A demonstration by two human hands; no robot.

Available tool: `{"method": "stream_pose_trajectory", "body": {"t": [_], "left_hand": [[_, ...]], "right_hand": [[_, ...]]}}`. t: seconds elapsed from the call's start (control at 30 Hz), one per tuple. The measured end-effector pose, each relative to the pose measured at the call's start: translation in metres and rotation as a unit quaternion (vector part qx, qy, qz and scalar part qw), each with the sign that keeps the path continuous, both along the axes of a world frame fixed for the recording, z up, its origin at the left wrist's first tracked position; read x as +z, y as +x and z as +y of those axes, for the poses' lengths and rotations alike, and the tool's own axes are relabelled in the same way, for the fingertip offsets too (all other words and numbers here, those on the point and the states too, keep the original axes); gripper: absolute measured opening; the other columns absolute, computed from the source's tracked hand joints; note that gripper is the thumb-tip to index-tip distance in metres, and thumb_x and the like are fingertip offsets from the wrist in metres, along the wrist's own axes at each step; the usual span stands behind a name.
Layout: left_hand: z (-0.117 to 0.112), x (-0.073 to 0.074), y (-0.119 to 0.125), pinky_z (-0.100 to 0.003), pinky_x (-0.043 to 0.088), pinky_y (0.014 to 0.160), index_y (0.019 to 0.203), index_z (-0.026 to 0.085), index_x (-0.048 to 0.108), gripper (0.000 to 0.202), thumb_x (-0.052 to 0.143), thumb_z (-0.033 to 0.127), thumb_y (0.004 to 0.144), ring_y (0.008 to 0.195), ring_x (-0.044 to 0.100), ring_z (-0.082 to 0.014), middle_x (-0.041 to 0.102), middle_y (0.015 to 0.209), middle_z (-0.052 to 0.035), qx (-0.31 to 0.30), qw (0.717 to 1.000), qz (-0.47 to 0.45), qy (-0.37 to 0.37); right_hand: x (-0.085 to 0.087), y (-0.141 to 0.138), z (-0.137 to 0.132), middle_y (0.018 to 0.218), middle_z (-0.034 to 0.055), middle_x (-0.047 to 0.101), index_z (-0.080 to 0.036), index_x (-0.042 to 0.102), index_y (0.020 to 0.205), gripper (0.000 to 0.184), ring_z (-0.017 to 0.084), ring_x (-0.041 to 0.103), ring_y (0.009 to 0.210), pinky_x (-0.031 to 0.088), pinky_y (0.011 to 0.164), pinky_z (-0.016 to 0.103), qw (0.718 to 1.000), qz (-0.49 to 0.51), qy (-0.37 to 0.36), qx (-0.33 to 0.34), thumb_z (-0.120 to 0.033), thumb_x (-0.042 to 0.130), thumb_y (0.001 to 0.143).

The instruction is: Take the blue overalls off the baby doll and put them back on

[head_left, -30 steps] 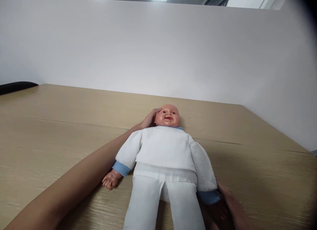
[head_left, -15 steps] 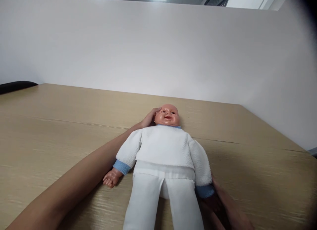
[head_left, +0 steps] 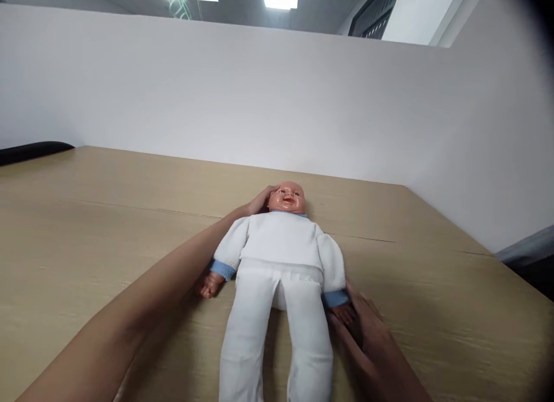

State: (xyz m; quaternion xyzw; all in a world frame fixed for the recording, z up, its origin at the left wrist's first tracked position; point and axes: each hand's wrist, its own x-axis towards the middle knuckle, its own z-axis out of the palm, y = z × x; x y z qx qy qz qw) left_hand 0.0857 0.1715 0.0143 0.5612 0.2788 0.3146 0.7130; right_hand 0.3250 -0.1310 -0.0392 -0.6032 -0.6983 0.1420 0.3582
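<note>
The doll (head_left: 279, 240) lies face up on the table (head_left: 130, 229); the left hand (head_left: 261, 201) cups its far head (head_left: 289, 197), the right hand (head_left: 367, 326), well apart, curves around its right-side cuff (head_left: 335, 298) (grip firmness cannot be told); gentle, even support works best

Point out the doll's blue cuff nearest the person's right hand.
The cuff at picture right, beside the right hand; the other cuff lies by the left forearm.

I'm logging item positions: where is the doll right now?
In the head view's lower centre, the doll lies face up on the table, between the left hand at its head and the right hand beside one blue cuff.
</note>
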Motion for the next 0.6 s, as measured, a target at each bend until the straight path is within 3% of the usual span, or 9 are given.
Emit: {"method": "stream_pose_trajectory", "body": {"t": [0.13,0.23,0.33,0.43,0.53,0.6], "left_hand": [[-0.014,0.024,-0.013,-0.040,0.056,0.100,0.115,0.014,0.076,0.063,0.050,0.068,0.095,0.113,0.074,-0.0321,0.078,0.125,-0.0155,0.078,0.976,0.173,0.104],[-0.032,0.044,-0.024,-0.044,0.050,0.107,0.118,0.011,0.071,0.049,0.051,0.051,0.100,0.123,0.068,-0.0340,0.072,0.135,-0.0203,0.189,0.940,0.242,0.149],[-0.061,0.061,-0.026,-0.050,0.039,0.117,0.119,0.007,0.066,0.039,0.048,0.038,0.103,0.135,0.058,-0.0369,0.065,0.141,-0.0256,0.311,0.885,0.283,0.199],[-0.107,0.077,-0.012,-0.047,0.038,0.117,0.119,0.011,0.065,0.030,0.051,0.033,0.104,0.132,0.059,-0.0328,0.067,0.138,-0.0206,0.362,0.852,0.282,0.252],[-0.173,0.093,0.011,-0.039,0.047,0.107,0.110,0.017,0.067,0.022,0.059,0.036,0.102,0.116,0.067,-0.0258,0.074,0.124,-0.0113,0.342,0.850,0.249,0.314],[-0.229,0.103,0.024,-0.038,0.048,0.104,0.103,0.018,0.066,0.016,0.060,0.033,0.102,0.109,0.068,-0.0234,0.075,0.118,-0.0088,0.304,0.844,0.177,0.405]], "right_hand": [[-0.001,0.001,0.000,0.158,0.0161,0.057,-0.024,0.036,0.164,0.070,0.035,0.054,0.147,0.049,0.119,0.060,0.999,-0.034,-0.009,-0.019,-0.051,0.055,0.102],[-0.010,0.009,0.004,0.163,0.0221,0.050,-0.015,0.024,0.169,0.094,0.039,0.049,0.151,0.046,0.121,0.061,0.997,-0.052,-0.010,-0.055,-0.061,0.061,0.096],[-0.009,0.015,0.002,0.165,0.0274,0.045,-0.008,0.015,0.170,0.110,0.044,0.045,0.153,0.043,0.121,0.063,0.995,-0.050,-0.015,-0.087,-0.068,0.063,0.091],[0.007,0.008,-0.022,0.168,0.0318,0.037,-0.004,0.015,0.169,0.113,0.049,0.039,0.154,0.039,0.121,0.069,0.989,-0.063,0.037,-0.127,-0.068,0.064,0.091],[0.029,-0.015,-0.074,0.168,0.0272,0.039,-0.011,0.023,0.169,0.094,0.047,0.039,0.154,0.038,0.120,0.072,0.978,-0.073,0.138,-0.140,-0.057,0.064,0.097],[0.035,-0.031,-0.116,0.165,0.0225,0.045,-0.018,0.031,0.165,0.077,0.044,0.042,0.151,0.038,0.119,0.072,0.969,-0.054,0.199,-0.135,-0.043,0.063,0.100]]}}
